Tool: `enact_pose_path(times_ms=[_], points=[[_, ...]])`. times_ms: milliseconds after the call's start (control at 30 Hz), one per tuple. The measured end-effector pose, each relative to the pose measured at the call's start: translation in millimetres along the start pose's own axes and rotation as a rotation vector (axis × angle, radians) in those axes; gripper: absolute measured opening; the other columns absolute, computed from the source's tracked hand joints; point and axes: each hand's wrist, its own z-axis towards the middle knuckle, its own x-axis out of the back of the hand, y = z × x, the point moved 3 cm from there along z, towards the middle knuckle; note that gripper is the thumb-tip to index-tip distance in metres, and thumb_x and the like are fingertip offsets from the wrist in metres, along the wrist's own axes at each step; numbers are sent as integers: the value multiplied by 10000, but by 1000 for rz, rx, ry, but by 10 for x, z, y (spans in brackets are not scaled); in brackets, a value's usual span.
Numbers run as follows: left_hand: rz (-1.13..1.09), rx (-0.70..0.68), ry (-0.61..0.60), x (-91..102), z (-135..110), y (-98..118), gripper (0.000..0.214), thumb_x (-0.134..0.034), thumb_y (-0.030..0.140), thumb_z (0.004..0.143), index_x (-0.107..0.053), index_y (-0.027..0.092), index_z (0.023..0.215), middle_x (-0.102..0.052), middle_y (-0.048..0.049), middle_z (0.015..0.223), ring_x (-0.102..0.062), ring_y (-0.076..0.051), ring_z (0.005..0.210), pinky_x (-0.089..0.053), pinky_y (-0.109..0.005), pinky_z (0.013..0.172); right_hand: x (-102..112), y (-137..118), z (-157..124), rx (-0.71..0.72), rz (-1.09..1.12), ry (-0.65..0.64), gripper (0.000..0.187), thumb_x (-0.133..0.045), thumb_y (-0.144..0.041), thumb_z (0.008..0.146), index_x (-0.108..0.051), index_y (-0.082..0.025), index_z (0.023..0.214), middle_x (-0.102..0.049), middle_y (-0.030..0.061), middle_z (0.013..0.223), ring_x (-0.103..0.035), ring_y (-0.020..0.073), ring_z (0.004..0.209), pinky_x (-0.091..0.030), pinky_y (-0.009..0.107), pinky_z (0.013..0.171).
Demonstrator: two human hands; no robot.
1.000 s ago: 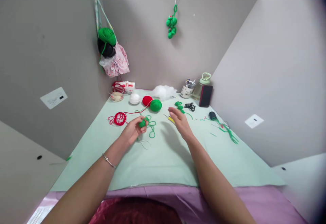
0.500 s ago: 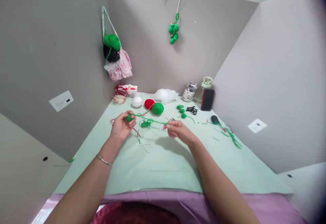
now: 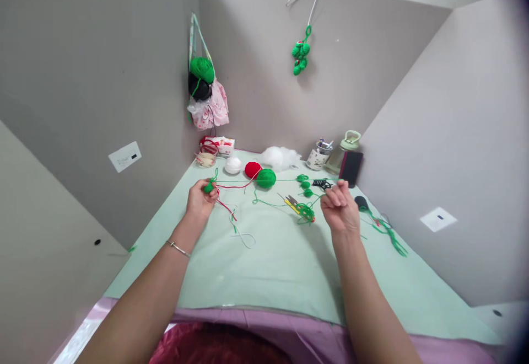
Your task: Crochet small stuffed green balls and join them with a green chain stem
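Observation:
My left hand (image 3: 200, 201) is closed round a small green crocheted piece (image 3: 209, 187), with a loop of yarn standing up from it. A thin green yarn strand (image 3: 285, 180) runs taut from that piece across to my right hand (image 3: 341, 205), whose fingers pinch its far end. Below my right hand, a loose green yarn tangle (image 3: 306, 212) lies on the table, partly over the yellow handle of a tool (image 3: 291, 205) beside scissors (image 3: 291, 199). Red and white yarn ends trail beneath my left hand.
Behind the strand sit a green yarn ball (image 3: 266, 178), a red yarn ball (image 3: 252, 170), a white yarn ball (image 3: 233, 165) and white stuffing (image 3: 281, 158). At the back right stand a pen cup (image 3: 319, 155), a bottle (image 3: 339, 151) and a phone (image 3: 351, 169).
My right hand has moved right and turned, drawing the green strand out much longer. The yarn tangle has shifted right, onto the tools. My left hand still holds the green piece; the view has swung left.

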Motion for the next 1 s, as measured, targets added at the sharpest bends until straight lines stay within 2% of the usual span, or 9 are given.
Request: enact_pose_path(times_ms=[67, 167, 233, 333, 433, 533, 667, 800, 1000], points=[[32, 42, -73, -76, -57, -50, 410, -649, 376, 978, -607, 175, 1333, -636, -120, 1335, -663, -261, 1128, -586, -485, 935, -83, 66, -23, -72, -89, -77, 346, -697, -611, 842, -654, -269, 813, -383, -68, 488, -407, 132, 477, -353, 277, 464], [96, 123, -211, -243, -204, -202, 313, -648, 356, 977, -650, 150, 1212, -688, -90, 1151, -686, -199, 933, -605, -381, 794, -346, 196, -119, -162, -230, -177, 314, -897, -408, 667, -728, -208, 840, -699, 39, 747, -625, 182, 700, -489, 316, 619], [138, 162, -292, -354, -324, -320, 105, -658, 215, 896, -682, 120, 933, -653, -36, 806, -570, -109, 609, -495, -231, 556, -550, 245, -209, -172, -277, -204, 345, -860, -401, 704, -753, -216, 975, -751, 73, 987, -661, 193, 829, -517, 325, 706], [203, 196, -381, -482, -482, -467, 42, -660, 127, 734, -652, 139, 774, -578, -4, 664, -454, -76, 517, -360, -184, 463, -813, 252, -345, -191, -284, -302, 520, -834, -390, 730, -713, -286, 1225, -683, 76, 1325, -676, 178, 888, -524, 320, 734], [278, 214, -420, -540, -563, -555, 76, -654, 149, 686, -644, 155, 761, -582, -6, 654, -450, -83, 526, -343, -186, 469, -923, 236, -420, -256, -241, -404, 359, -894, -317, 652, -792, -236, 985, -750, 46, 1082, -628, 155, 801, -490, 301, 729], [354, 217, -428, -541, -580, -598, 91, -638, 184, 695, -626, 167, 783, -600, -9, 671, -430, -80, 519, -328, -190, 481, -846, 229, -388, -313, -162, -352, 192, -833, -372, 740, -776, -205, 816, -716, 10, 777, -559, 137, 711, -455, 283, 690], [467, 231, -449, -538, -599, -642, 203, -617, 189, 713, -656, 163, 911, -641, -20, 765, -436, -69, 533, -320, -190, 508, -655, 237, -288, -402, 16, -270, 235, -796, -428, 759, -727, -205, 784, -764, 57, 1008, -631, 159, 878, -511, 292, 800], [562, 273, -511, -571, -657, -703, 266, -595, 184, 704, -675, 138, 953, -637, -28, 772, -425, -67, 514, -306, -208, 512, -526, 243, -229, -493, 130, -230, 308, -829, -454, 695, -649, -205, 682, -758, 57, 917, -661, 173, 841, -559, 351, 848], [621, 283, -556, -581, -696, -754, 260, -595, 195, 723, -655, 144, 971, -631, -28, 795, -422, -72, 539, -315, -215, 528, -457, 200, -201, -475, 120, -185, 346, -896, -444, 655, -666, -191, 706, -662, -13, 715, -534, 83, 581, -486, 244, 605]])
